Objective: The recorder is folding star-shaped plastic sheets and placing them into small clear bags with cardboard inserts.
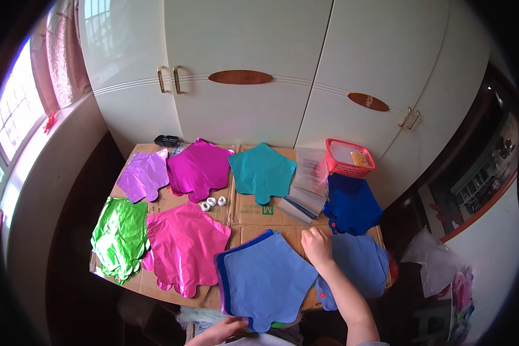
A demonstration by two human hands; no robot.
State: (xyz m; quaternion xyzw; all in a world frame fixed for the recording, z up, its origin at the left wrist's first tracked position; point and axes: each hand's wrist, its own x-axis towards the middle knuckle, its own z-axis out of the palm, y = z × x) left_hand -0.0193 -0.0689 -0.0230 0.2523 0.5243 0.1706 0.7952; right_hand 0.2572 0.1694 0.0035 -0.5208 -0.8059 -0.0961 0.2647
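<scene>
A stack of flat, star-shaped foil balloons (269, 277), pale blue on top with darker blue and purple edges showing beneath, lies at the table's near edge. My left hand (229, 328) grips this stack low down, beside its rounded tail. My right hand (317, 245) is closed just above the cardboard, right of the stack's upper edge; whatever its curled fingers hold, if anything, is hidden. Under my right forearm lies another blue balloon pile (357, 262) with a small red spot on its tail. Farther back on the right are dark blue balloons (354, 205).
Cardboard (248, 230) covers the table. Around it lie green (120, 236), pink (187, 245), lilac (144, 175), magenta (199, 167) and teal (263, 170) balloons. Small white rolls (213, 202), clear plastic sleeves (305, 196) and a red basket (349, 167) sit among them. White cabinets (242, 34) stand behind.
</scene>
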